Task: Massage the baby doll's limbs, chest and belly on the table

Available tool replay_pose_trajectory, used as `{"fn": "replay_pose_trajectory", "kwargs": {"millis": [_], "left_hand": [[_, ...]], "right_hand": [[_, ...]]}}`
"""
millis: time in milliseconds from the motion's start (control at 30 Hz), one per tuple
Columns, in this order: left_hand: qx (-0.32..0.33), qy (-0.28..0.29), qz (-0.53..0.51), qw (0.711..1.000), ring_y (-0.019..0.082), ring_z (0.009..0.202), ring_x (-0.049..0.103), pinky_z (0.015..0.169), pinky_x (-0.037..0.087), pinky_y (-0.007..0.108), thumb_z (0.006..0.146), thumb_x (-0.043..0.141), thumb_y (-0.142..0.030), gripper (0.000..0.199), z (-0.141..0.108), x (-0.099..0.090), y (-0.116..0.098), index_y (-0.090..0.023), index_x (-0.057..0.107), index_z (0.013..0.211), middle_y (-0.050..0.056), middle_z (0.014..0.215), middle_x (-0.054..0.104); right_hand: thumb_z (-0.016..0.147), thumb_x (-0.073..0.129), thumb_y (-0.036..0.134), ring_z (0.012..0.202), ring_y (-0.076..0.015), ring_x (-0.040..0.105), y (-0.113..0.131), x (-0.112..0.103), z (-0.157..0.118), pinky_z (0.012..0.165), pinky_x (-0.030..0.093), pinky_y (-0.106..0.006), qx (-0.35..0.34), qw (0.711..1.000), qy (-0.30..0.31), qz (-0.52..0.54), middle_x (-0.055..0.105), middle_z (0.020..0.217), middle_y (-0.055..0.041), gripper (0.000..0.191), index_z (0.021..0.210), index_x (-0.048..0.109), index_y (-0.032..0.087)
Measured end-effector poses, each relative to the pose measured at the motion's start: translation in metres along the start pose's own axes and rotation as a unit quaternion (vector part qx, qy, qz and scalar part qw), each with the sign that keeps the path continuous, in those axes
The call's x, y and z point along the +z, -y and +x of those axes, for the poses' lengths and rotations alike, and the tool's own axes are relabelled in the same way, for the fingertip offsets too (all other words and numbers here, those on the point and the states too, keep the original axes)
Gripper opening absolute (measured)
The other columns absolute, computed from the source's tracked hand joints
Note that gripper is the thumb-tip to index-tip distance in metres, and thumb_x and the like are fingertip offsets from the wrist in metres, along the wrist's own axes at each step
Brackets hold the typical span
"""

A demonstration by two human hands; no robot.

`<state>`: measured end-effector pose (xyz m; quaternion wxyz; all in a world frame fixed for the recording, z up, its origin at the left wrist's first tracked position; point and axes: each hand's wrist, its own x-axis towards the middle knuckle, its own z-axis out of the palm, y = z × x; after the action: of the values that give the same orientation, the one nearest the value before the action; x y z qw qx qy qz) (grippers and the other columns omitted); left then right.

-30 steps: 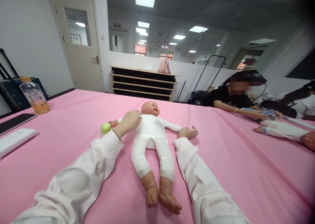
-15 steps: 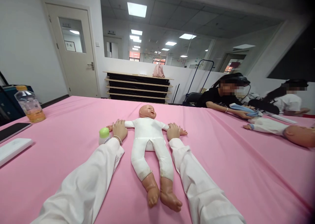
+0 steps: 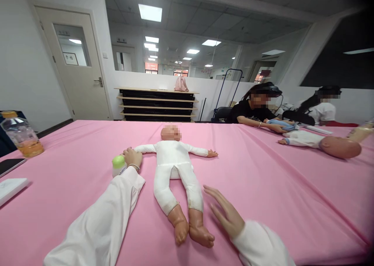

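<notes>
A baby doll [image 3: 173, 153] in a white cloth suit lies on its back on the pink cloth, its arms spread wide and its brown feet toward me. My left hand [image 3: 133, 158] is closed over the end of the doll's arm on the left, hiding the doll's hand. Just beside it stands a small bottle with a green cap [image 3: 119, 162], partly behind my wrist. My right hand [image 3: 225, 211] hovers apart from the doll, to the right of its leg, with fingers stretched out and nothing in them. On that side the doll's arm [image 3: 200, 151] lies straight and untouched.
Along the left stand a drink bottle [image 3: 25, 139], a dark phone [image 3: 10, 166] and a white box-like thing [image 3: 13, 190]. Across the table at right, a person in black [image 3: 251, 112] handles blue cloth [image 3: 280, 125] beside another doll [image 3: 340, 147]. A further person [image 3: 324, 110] sits behind.
My right hand has let go of the doll's arm and moved back toward me, fingers now spread. My left hand stays on the other arm. The view has turned slightly right.
</notes>
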<state>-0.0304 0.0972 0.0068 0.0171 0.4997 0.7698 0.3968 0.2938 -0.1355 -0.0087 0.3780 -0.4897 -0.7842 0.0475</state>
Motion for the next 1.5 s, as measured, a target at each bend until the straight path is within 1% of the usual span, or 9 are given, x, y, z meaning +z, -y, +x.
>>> {"fn": "replay_pose_trajectory", "kwargs": {"millis": [133,267,367,500,700,1033,1267,1400,1500], "left_hand": [[0.006,0.042,-0.023,0.999,0.037,0.103,0.05,0.088,0.034,0.05,0.07,0.056,-0.034,0.044,-0.006,-0.007,-0.001,-0.007,0.052,0.105,0.022,0.102,0.057],[-0.015,-0.002,-0.134,0.991,0.033,0.107,0.049,0.087,0.039,0.042,0.067,0.064,-0.04,0.068,-0.01,-0.009,-0.003,-0.008,0.037,0.122,0.019,0.113,0.051],[-0.053,-0.037,-0.221,0.973,0.03,0.11,0.046,0.089,0.04,0.038,0.061,0.071,-0.041,0.081,-0.009,-0.007,-0.001,-0.008,0.031,0.123,0.018,0.118,0.045],[-0.152,-0.067,-0.306,0.938,0.022,0.104,0.051,0.091,0.04,0.034,0.067,0.065,-0.027,0.066,-0.002,-0.001,0.003,-0.01,0.03,0.121,0.013,0.11,0.05],[-0.211,-0.095,-0.361,0.903,0.021,0.109,0.051,0.094,0.04,0.036,0.071,0.059,-0.024,0.065,0.005,0.007,0.012,-0.013,0.023,0.124,0.015,0.115,0.05],[-0.203,-0.113,-0.406,0.884,0.014,0.098,0.059,0.084,0.047,0.026,0.079,0.049,-0.015,0.036,0.01,0.003,0.009,-0.016,0.032,0.112,0.009,0.103,0.058],[-0.102,-0.135,-0.408,0.897,0.016,0.1,0.057,0.085,0.047,0.029,0.074,0.058,-0.013,0.051,0.016,-0.03,-0.039,-0.017,0.032,0.118,0.011,0.116,0.053],[0.047,-0.089,-0.444,0.89,0.014,0.089,0.061,0.075,0.05,0.025,0.066,0.062,-0.007,0.065,0.017,-0.044,-0.088,-0.014,0.03,0.122,0.013,0.117,0.049],[0.221,0.01,-0.405,0.887,0.014,0.086,0.061,0.075,0.049,0.025,0.068,0.06,-0.009,0.041,0.006,-0.043,-0.115,-0.013,0.047,0.107,0.009,0.104,0.057]], "right_hand": [[0.083,0.047,0.039,0.11,-0.024,0.054,0.034,0.0,-0.043,0.088,0.048,-0.038,-0.018,0.987,0.059,-0.152,0.052,0.124,-0.0095,0.055,0.134,0.035,0.023],[0.074,0.053,0.053,0.102,-0.0314,0.057,0.055,0.018,-0.041,0.082,0.049,-0.045,-0.007,0.971,0.013,-0.24,0.057,0.116,-0.0156,0.065,0.125,0.046,0.014],[0.074,0.055,0.05,0.092,-0.0282,0.061,0.064,0.021,-0.035,0.075,0.052,-0.041,0.006,0.98,-0.024,-0.199,0.063,0.103,-0.0139,0.052,0.112,0.051,0.015],[0.079,0.053,0.039,0.075,-0.0226,0.061,0.067,0.022,-0.043,0.066,0.051,-0.036,0.09,0.987,-0.08,-0.109,0.064,0.084,-0.0081,0.021,0.092,0.054,0.022],[0.079,0.055,0.036,0.091,-0.0253,0.059,0.067,0.029,-0.05,0.075,0.05,-0.037,0.125,0.975,-0.185,-0.018,0.063,0.099,-0.0081,0.028,0.104,0.056,0.023],[0.076,0.058,0.037,0.084,-0.0215,0.062,0.058,-0.041,-0.003,0.071,0.053,-0.03,0.103,0.967,-0.227,0.053,0.065,0.092,-0.0076,0.026,0.094,0.06,0.019],[0.074,0.058,0.043,0.085,-0.0213,0.06,0.072,-0.09,0.097,0.077,0.048,-0.035,0.057,0.975,-0.202,0.072,0.065,0.09,-0.0063,0.029,0.088,0.063,0.018],[0.074,0.061,0.034,0.083,-0.0196,0.058,0.082,-0.065,0.147,0.078,0.046,-0.035,-0.035,0.987,-0.155,0.032,0.064,0.089,-0.0059,0.025,0.092,0.063,0.017],[0.077,0.059,0.02,0.088,-0.0156,0.057,0.09,-0.023,0.158,0.082,0.045,-0.029,-0.112,0.992,-0.036,0.052,0.062,0.095,-0.0048,0.025,0.102,0.06,0.017]]}}
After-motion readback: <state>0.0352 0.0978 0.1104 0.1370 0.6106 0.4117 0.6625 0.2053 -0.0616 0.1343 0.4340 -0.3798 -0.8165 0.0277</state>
